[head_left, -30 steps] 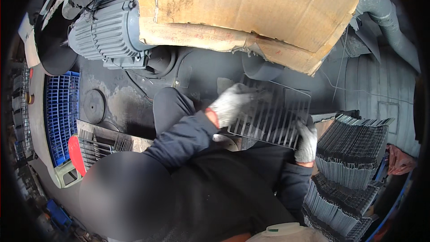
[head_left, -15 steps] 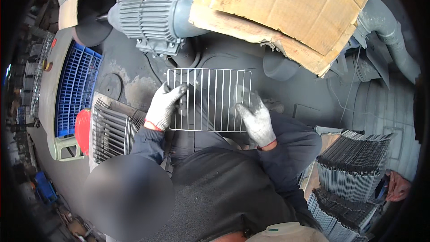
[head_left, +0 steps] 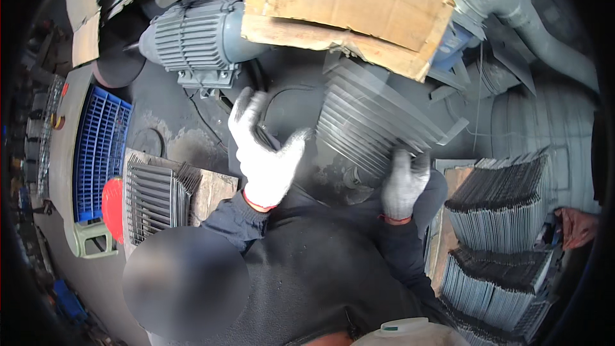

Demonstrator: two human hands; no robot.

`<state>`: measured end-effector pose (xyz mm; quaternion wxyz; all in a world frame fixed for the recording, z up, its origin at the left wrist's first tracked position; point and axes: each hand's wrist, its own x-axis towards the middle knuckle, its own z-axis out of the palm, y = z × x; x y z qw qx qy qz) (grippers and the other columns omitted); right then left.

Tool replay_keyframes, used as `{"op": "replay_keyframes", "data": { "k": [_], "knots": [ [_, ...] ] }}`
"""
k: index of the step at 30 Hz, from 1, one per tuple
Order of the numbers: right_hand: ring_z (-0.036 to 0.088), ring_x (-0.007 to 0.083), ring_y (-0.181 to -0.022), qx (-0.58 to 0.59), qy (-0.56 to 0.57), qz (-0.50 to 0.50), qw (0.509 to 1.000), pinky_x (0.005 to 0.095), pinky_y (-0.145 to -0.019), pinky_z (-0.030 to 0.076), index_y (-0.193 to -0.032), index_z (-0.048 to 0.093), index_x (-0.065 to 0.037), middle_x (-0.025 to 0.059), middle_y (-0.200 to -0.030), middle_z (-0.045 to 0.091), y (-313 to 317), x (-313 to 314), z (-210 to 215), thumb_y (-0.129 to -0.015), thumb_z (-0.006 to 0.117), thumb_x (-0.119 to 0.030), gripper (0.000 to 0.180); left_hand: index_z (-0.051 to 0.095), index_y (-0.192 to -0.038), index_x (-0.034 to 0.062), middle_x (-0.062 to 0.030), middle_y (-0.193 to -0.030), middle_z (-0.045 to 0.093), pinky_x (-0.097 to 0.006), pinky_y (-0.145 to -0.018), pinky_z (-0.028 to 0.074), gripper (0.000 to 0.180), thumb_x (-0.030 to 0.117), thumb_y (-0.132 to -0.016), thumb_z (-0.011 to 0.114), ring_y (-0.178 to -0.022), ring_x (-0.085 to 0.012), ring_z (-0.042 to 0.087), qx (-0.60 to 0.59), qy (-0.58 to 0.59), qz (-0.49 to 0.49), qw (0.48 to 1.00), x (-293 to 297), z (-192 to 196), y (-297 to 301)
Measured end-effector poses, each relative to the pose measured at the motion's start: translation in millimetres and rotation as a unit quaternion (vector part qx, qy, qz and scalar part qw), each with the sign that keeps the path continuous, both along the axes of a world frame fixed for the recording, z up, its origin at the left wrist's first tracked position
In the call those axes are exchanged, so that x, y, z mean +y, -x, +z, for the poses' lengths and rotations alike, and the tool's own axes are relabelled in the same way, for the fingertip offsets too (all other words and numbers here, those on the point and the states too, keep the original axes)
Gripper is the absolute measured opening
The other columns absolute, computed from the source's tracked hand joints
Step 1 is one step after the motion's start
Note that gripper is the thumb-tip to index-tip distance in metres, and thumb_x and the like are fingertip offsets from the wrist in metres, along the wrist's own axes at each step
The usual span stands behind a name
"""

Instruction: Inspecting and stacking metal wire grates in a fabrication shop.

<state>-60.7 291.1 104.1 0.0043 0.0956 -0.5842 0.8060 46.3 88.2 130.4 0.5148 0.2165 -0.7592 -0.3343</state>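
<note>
A wire rack (head_left: 378, 118), its parallel bars smeared by motion, hangs tilted in front of me, right of centre. My right hand (head_left: 405, 186), in a greyish white glove, grips it at the lower edge near one corner. My left hand (head_left: 266, 154), in a bright white glove with a red cuff, is raised apart from the rack; its fingers are spread and hold nothing. To the left of that hand, a batch of similar racks (head_left: 150, 195) stands on a wooden board (head_left: 214, 191). Tight stacks of racks (head_left: 496, 218) fill the right side beside my knee.
Ahead are a grey electric motor (head_left: 192, 38) and a large cardboard sheet (head_left: 346, 0). A thick grey duct (head_left: 512, 3) bends down at the far right. At left are a blue plastic crate (head_left: 102, 154), a red round object (head_left: 113, 208) and a green stool (head_left: 96, 240).
My left hand has let go of the wire rack and spread its fingers. My right hand has moved right with the rack, which is now tilted. The view has shifted slightly.
</note>
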Motion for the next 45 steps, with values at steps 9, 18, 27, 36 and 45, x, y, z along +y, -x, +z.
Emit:
{"op": "replay_keyframes", "data": {
  "k": [9,18,27,36,45],
  "knots": [
    [0.068,0.0307,-0.124,-0.121,0.077,0.066,0.987,0.0452,-0.102,0.06,-0.151,0.052,-0.006,0.0145,-0.14,0.065,-7.8,45.6,-35.3,-0.11,0.062,-0.005,0.042,0.064,-0.102,0.0034,-0.0056,-0.076,0.069,-0.031,-0.063,0.057,0.01,0.011,-0.106,0.068,-0.062,-0.0165,0.067,0.095,-0.597,-0.283,0.745,27.8,-49.1,22.9],
    [0.068,0.0153,-0.113,-0.011,-0.27,0.141,0.952,0.0317,-0.098,0.057,-0.151,0.055,-0.002,0.0095,-0.132,0.071,31.7,81.6,-17.4,-0.103,0.068,-0.001,0.049,0.06,-0.1,0.0068,-0.0036,-0.076,0.067,-0.028,-0.057,0.051,0.015,0.015,-0.106,0.071,-0.058,-0.0127,0.062,-0.15,-0.51,-0.289,0.797,23.3,-73.6,21.8],
    [0.069,0.0143,-0.103,-0.224,-0.133,0.089,0.961,0.0299,-0.091,0.056,-0.138,0.065,0.002,0.0074,-0.119,0.074,77.0,88.2,-51.4,-0.102,0.074,-0.011,0.04,0.064,-0.117,0.005,-0.0054,-0.089,0.072,-0.031,-0.057,0.06,0.017,0.016,-0.105,0.07,-0.064,-0.0153,0.069,-0.163,-0.665,-0.34,0.645,26.8,-94.4,70.3],
    [0.071,0.015,-0.101,-0.23,-0.195,0.062,0.951,0.0304,-0.089,0.056,-0.127,0.071,0.001,0.008,-0.115,0.077,106.8,72.6,-62.1,-0.101,0.073,-0.011,0.028,0.063,-0.121,0.005,-0.0056,-0.092,0.071,-0.033,-0.055,0.06,0.023,0.018,-0.104,0.072,-0.064,-0.0155,0.067,-0.198,-0.672,-0.309,0.643,23.6,-120.1,102.5],
    [0.071,0.0143,-0.1,-0.209,-0.161,0.087,0.961,0.0307,-0.092,0.057,-0.126,0.071,0.0,0.0057,-0.115,0.077,92.9,28.4,-70.5,-0.101,0.073,-0.005,0.026,0.063,-0.12,0.0071,-0.002,-0.091,0.069,-0.029,-0.055,0.06,0.018,0.018,-0.107,0.068,-0.066,-0.013,0.067,-0.169,-0.675,-0.289,0.657,-13.4,-131.6,74.8]
  ]
}}
